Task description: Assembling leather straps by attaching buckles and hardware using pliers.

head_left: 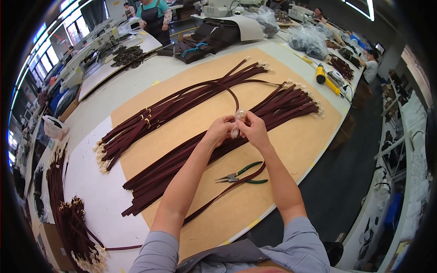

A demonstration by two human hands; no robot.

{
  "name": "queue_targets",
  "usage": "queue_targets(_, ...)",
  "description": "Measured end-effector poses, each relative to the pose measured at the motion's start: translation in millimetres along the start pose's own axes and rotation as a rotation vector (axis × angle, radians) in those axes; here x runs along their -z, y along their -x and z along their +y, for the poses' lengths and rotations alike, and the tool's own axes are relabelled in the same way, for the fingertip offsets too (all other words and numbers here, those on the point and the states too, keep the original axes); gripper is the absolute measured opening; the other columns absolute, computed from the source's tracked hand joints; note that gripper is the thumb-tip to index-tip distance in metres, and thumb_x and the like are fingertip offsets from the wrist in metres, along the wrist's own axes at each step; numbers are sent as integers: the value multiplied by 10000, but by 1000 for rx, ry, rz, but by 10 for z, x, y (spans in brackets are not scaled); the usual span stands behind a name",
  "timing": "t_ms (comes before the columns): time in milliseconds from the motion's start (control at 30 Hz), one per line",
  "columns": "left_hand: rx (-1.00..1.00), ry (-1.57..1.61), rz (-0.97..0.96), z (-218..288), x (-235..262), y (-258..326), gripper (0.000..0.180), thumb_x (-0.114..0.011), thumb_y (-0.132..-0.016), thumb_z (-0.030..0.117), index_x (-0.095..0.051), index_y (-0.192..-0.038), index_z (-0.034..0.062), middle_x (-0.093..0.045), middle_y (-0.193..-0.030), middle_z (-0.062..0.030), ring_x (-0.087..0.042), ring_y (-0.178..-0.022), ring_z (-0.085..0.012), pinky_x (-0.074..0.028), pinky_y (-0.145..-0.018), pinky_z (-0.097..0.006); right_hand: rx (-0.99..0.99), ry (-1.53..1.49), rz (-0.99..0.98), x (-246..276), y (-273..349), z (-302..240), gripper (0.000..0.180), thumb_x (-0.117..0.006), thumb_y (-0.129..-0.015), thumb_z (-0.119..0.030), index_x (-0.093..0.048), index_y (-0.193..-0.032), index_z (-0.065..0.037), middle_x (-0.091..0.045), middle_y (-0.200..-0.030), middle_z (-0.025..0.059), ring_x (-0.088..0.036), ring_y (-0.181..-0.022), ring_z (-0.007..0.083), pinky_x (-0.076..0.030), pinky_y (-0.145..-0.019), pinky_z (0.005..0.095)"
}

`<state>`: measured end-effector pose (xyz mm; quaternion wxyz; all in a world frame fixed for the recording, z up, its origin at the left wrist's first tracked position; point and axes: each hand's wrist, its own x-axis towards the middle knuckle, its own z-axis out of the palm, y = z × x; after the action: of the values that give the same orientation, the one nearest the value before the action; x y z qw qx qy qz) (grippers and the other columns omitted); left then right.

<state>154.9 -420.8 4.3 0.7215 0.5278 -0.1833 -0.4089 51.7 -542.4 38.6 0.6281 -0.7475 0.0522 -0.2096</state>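
Note:
My left hand [220, 129] and my right hand [255, 130] are close together above a long bundle of dark maroon straps [182, 164]. Both are closed on the end of one maroon strap [233, 94], which is wrapped in clear plastic film [240, 115]. From there the strap curves up and away to the left, over a second bundle [175, 102] with gold-coloured hardware and plastic-wrapped ends. The fingers partly hide the wrapped end. Below my hands, pliers [241, 175] with green handles lie with their jaws apart, across or beside a loose strap [207, 207].
Tan paper [236, 214] covers much of the white table. A yellow-and-black tool [325, 79] lies near the right edge. More straps [75, 223] hang at the left edge. Dark material [205, 41] is piled at the back. A person in an apron [154, 20] stands beyond.

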Motion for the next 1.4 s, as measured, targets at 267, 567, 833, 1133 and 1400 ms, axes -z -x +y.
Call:
queue_targets(267, -307, 56, -96, 916, -209, -273, 642, -497, -998, 302, -214, -1445, -61, -505, -1284, -217, -569, -1130, -290, -449, -979, -399, 183, -558, 225, 387, -75, -233, 67, -575, -925, -91, -566, -871, -51, -544, -704, 8, -480, -513, 63, -364, -435, 202)
queue_targets(567, -34, -594, 5, 546, -71, 792, 465, -547, -969, 246, -477, -1332, -35, -611, -1140, -119, -606, -1014, -176, -500, -870, -310, -3, -487, 179, 407, -55, 37, 71, -596, -920, -106, -577, -923, -38, -541, -724, 0, -487, -522, 62, -356, -432, 198)
queue_targets(833, -104, -604, -381, -15, -649, 1228, 478, -613, -915, 266, -520, -1239, -72, -671, -964, -149, -641, -906, -212, -511, -818, -336, 167, -803, 152, 241, 48, -746, 168, -520, -979, -182, -517, -989, -15, -433, -695, -11, -341, -507, 66, -259, -392, 207)
queue_targets(1133, 118, -319, -521, 113, -392, 2323, 332, -511, -975, 300, -619, -988, -14, -623, -741, -66, -623, -640, -144, -503, -638, -288, 474, -715, 164, 899, -348, -1015, 184, -530, -982, -104, -523, -1031, 73, -481, -878, 83, -395, -696, 138, -351, -607, 275)
queue_targets(1400, 288, -897, 63, 505, 1287, 3461, 305, -622, -912, 221, -617, -1084, -31, -611, -745, -26, -561, -643, -85, -479, -610, -250, 114, -287, 435, 2069, -190, 164, 200, -578, -961, -115, -566, -1080, 45, -570, -863, 72, -561, -735, 163, -522, -678, 330)
